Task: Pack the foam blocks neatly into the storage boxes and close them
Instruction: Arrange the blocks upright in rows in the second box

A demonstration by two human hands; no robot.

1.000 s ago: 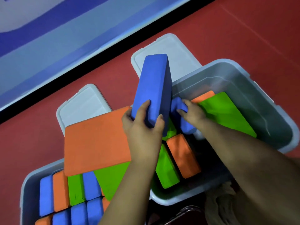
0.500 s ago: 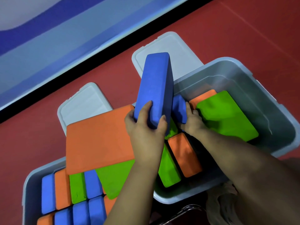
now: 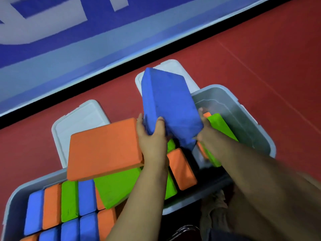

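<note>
A big blue foam block [image 3: 168,101] is tilted over the right storage box [image 3: 260,126]. My left hand [image 3: 152,138] grips its lower left end. My right hand [image 3: 204,131] holds its right edge and is partly hidden behind it. Inside that box lie a green slab [image 3: 223,126], a small orange block [image 3: 182,167] and a green block [image 3: 171,187]. The left storage box [image 3: 10,206] holds rows of upright blue, orange and green blocks. A large orange slab [image 3: 104,148] and a green slab [image 3: 118,186] lie across its top.
Two pale lids lie on the red floor behind the boxes, one on the left [image 3: 81,117] and one [image 3: 173,66] behind the blue block. A black strip and a blue-and-white mat run along the far side.
The big blue block has turned so its broad face shows and tipped right over the box. My right hand left the small blue block and took the big block's right edge.
</note>
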